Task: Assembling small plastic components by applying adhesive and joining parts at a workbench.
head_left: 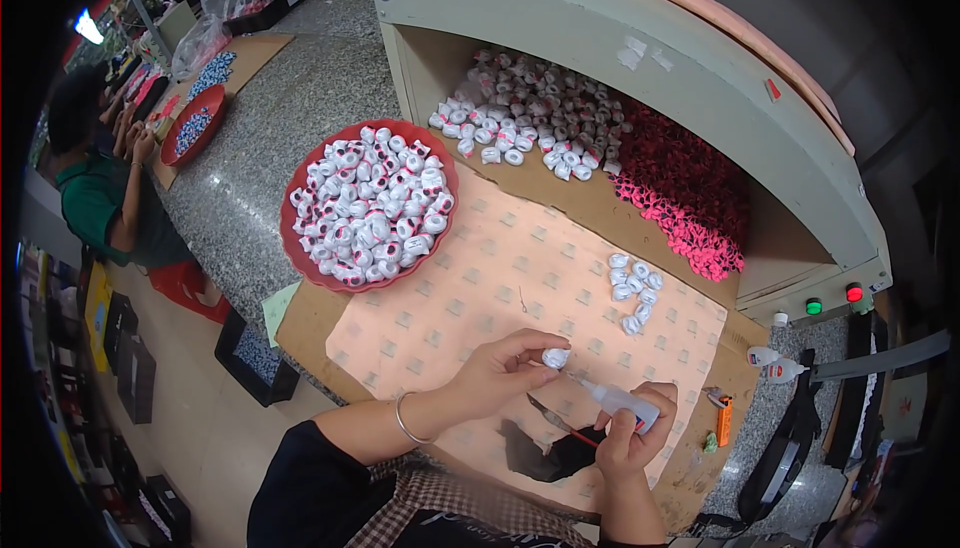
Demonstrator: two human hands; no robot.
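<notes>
My left hand (503, 368) pinches a small white cap-shaped part (556, 357) between thumb and fingers, just above the pale patterned sheet (470, 288) on the work table. My right hand (632, 438) grips a small clear glue bottle (622, 401), its thin nozzle pointing at the white part and nearly touching it. A silver bracelet circles my left wrist. A short row of the same white parts (633, 289) lies on the sheet beyond my hands.
A red bowl (300, 238) full of white-and-pink parts sits at left. Heaps of white parts (535, 113) and pink pieces (690, 198) lie under a pale hood. An orange lighter (724, 418), spare glue bottles (775, 363) and tweezers (548, 412) are near. Another person (100, 188) works far left.
</notes>
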